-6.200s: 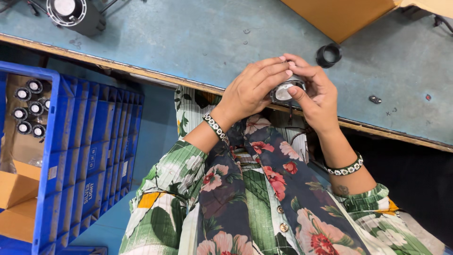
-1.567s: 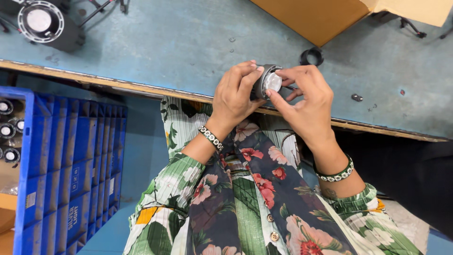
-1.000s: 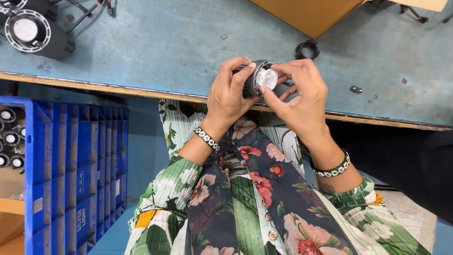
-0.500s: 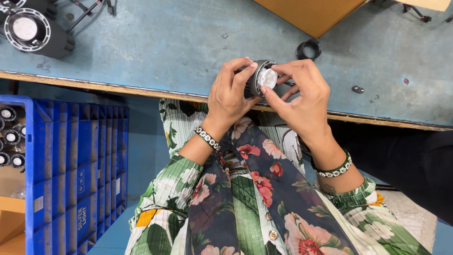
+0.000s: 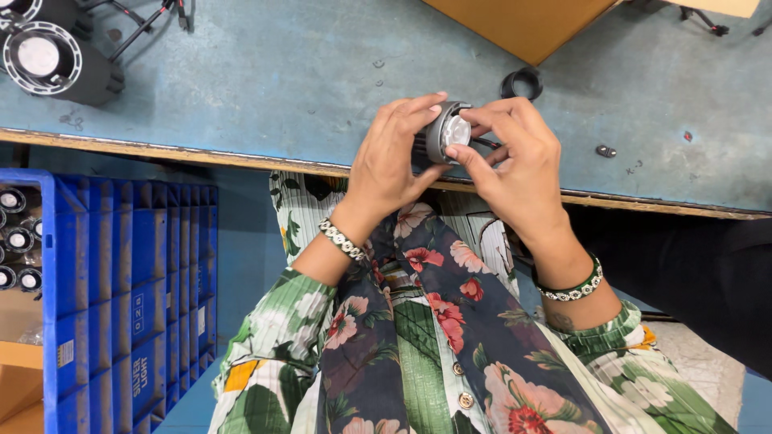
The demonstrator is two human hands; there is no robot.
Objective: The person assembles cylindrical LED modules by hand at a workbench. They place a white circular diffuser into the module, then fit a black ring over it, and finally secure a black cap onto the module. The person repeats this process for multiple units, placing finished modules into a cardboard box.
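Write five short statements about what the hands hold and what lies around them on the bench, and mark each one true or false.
1. Both hands grip one small round part. True.
2. The left hand rests flat on the bench. False: it is raised, fingers around the part.
3. A black ring lies on the bench beyond the hands. True.
4. The crate at the person's left is red. False: it is blue.
5. The right hand wears a glove. False: it is bare, with a bracelet at the wrist.

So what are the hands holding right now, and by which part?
Both hands grip a small round grey metal lamp part: the left hand wraps its ribbed body, and the right hand pinches the rim around its pale front face.
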